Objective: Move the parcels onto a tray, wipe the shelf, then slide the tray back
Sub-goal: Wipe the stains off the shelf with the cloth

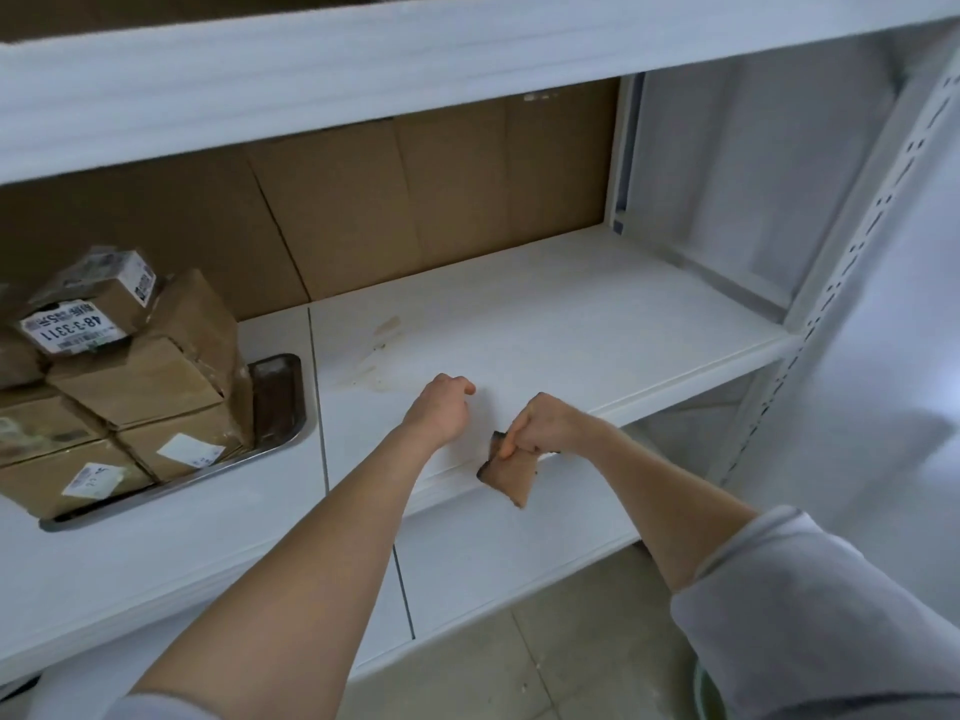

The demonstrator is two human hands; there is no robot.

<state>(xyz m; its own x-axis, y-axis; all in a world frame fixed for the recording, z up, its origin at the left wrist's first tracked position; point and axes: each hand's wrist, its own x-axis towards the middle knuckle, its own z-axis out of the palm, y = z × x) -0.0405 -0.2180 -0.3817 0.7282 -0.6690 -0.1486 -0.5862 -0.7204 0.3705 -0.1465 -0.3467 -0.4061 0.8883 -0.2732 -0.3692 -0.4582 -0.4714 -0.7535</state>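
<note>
Several brown cardboard parcels (pixel 130 376) with white labels are stacked on a metal tray (pixel 283 402) at the left of the white shelf (pixel 571 324). My right hand (pixel 545 423) is shut on a small brown cloth (pixel 511 472) that hangs over the shelf's front edge. My left hand (pixel 441 407) rests on the shelf just left of it, fingers curled, holding nothing. Brownish stains (pixel 382 350) mark the shelf surface beyond my left hand.
Flat cardboard sheets (pixel 415 200) line the back of the shelf. Another white shelf board (pixel 363 49) runs overhead and a lower one (pixel 493 563) sits below. A perforated white upright (pixel 852 283) stands at the right. Tiled floor (pixel 571 657) lies beneath.
</note>
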